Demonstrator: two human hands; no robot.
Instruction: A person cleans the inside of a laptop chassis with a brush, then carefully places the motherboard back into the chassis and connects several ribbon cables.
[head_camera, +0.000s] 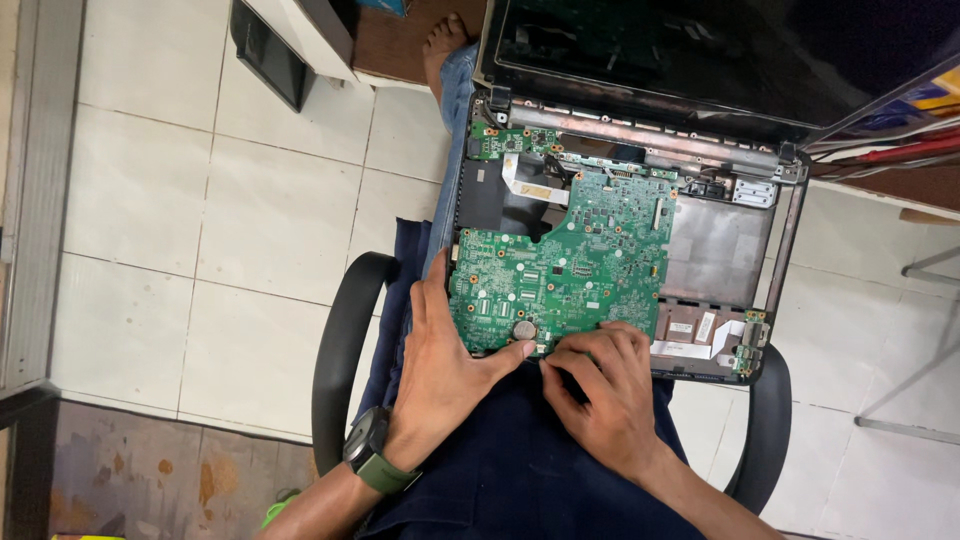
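An opened laptop base rests on my lap with its dark screen tilted back. A green motherboard lies exposed inside it, with a round coin cell near its front edge. My left hand, with a dark watch on a green strap at the wrist, cups the board's left front corner, thumb pressed on the front edge. My right hand has curled fingers pinching at the board's front edge beside the left thumb. What the fingertips grip is hidden.
I sit on a black chair with curved armrests. White floor tiles spread to the left. A white cabinet stands at the top left. Coloured cables lie at the upper right, and a metal frame stands at the right.
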